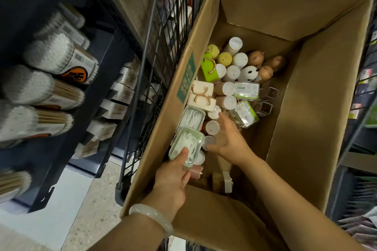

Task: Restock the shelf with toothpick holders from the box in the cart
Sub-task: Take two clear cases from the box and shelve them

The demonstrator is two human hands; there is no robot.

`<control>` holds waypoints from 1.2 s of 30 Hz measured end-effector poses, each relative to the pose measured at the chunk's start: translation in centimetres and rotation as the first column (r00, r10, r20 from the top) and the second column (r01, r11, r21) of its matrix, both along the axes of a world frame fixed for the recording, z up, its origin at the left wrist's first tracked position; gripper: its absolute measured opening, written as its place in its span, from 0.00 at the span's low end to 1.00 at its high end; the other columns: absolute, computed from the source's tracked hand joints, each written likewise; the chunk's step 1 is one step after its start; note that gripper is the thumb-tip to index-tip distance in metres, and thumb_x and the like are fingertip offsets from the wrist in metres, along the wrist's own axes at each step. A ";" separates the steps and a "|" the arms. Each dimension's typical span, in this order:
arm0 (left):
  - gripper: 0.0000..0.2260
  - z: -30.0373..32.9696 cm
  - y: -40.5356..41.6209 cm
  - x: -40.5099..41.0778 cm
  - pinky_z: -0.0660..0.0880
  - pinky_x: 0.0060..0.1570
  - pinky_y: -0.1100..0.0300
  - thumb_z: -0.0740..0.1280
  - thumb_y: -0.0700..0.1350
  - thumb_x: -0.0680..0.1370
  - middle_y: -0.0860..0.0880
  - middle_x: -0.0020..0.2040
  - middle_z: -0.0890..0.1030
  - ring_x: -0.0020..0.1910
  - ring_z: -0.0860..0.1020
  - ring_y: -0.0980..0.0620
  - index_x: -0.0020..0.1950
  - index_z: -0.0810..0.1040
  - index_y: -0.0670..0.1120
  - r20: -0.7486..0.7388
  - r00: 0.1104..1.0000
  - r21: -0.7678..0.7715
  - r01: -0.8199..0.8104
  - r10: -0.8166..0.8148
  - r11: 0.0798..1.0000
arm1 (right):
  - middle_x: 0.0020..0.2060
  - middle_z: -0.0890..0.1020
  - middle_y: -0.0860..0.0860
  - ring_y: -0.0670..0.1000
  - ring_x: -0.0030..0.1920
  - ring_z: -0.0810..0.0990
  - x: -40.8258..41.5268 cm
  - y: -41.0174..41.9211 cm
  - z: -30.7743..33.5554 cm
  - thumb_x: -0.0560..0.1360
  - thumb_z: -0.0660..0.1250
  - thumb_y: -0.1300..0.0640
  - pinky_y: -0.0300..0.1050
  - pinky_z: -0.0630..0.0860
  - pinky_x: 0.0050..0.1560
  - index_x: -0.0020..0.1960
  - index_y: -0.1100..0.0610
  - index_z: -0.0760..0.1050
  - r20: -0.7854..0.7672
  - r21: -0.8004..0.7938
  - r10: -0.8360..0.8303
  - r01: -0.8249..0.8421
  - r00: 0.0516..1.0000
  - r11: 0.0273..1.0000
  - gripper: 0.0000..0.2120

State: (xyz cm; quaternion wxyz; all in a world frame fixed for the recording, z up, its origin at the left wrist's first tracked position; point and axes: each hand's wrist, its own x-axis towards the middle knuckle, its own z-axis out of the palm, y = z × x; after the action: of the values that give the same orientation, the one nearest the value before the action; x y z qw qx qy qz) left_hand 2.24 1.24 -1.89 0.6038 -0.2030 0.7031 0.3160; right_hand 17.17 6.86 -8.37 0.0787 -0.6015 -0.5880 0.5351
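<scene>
An open cardboard box [318,96] stands in a black wire cart [163,32]. Inside lie several toothpick holders: white-capped cylinders [225,88], animal-shaped ones [247,73], a green case [208,67] and clear packs. My left hand [173,175] grips a clear pale-green case [186,144] of white picks near the box's left wall, thumb on top. A second such case [190,118] lies just beyond it. My right hand [228,138] reaches down among the cylinders, fingers spread over a small white-capped holder [210,142]; whether it grips one is unclear.
Dark shelves [106,63] on the left carry cotton swab packs [59,55] and boxed goods, close against the cart. More racks stand at the right edge [365,79]. The box's right half has a bare floor. A speckled floor [93,210] shows at lower left.
</scene>
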 end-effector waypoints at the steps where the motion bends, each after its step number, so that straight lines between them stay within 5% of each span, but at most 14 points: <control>1: 0.07 0.0 -0.1 0.0 0.73 0.57 0.56 0.71 0.43 0.73 0.45 0.47 0.80 0.47 0.78 0.50 0.48 0.76 0.45 0.005 1.000 0.002 -0.009 0.009 1.000 | 0.73 0.60 0.52 0.51 0.73 0.59 -0.8 0.1 -0.4 0.67 0.77 0.56 0.41 0.59 0.67 0.76 0.54 0.51 -0.010 0.043 -0.022 0.022 1.000 0.999 0.47; 13: 0.06 1.0 0.4 -0.7 0.72 0.54 0.56 0.69 0.41 0.75 0.48 0.47 0.81 0.45 0.78 0.52 0.50 0.76 0.47 0.017 0.999 0.079 -0.033 0.032 0.996 | 0.68 0.67 0.60 0.58 0.67 0.66 -5.9 -0.6 -2.5 0.66 0.64 0.40 0.44 0.60 0.62 0.75 0.61 0.55 -0.020 0.254 -0.056 0.059 0.998 0.965 0.45; 19: 0.09 1.4 0.0 -0.9 0.73 0.52 0.56 0.70 0.42 0.73 0.48 0.51 0.81 0.49 0.79 0.51 0.52 0.77 0.48 -0.020 1.000 0.125 0.001 0.002 0.992 | 0.63 0.64 0.58 0.58 0.62 0.68 -6.1 1.5 -2.5 0.65 0.64 0.41 0.48 0.67 0.61 0.77 0.54 0.50 0.068 0.246 0.088 -0.102 0.994 0.964 0.46; 26: 0.16 0.7 -1.0 -0.7 0.74 0.54 0.56 0.71 0.42 0.73 0.46 0.57 0.80 0.58 0.77 0.47 0.60 0.75 0.45 -0.081 0.996 0.108 -0.017 0.026 0.994 | 0.63 0.65 0.59 0.59 0.61 0.67 -4.6 1.5 -3.0 0.63 0.74 0.43 0.55 0.69 0.62 0.74 0.60 0.56 0.212 0.298 0.147 -0.207 0.966 0.932 0.47; 36: 0.19 0.8 -1.1 -0.5 0.74 0.56 0.56 0.72 0.42 0.72 0.44 0.56 0.80 0.56 0.78 0.48 0.61 0.75 0.43 -0.058 0.996 0.090 -0.067 0.073 0.994 | 0.61 0.64 0.51 0.41 0.60 0.60 -1.2 -1.5 0.1 0.59 0.78 0.47 0.42 0.64 0.60 0.71 0.58 0.58 0.019 0.272 -0.215 0.202 0.976 0.941 0.48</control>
State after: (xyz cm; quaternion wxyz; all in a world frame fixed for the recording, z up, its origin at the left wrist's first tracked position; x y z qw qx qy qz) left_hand 1.72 0.13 -1.09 0.5790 -0.1909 0.6990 0.3737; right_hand 15.92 5.40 -8.32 0.2012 -0.6570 -0.5896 0.4244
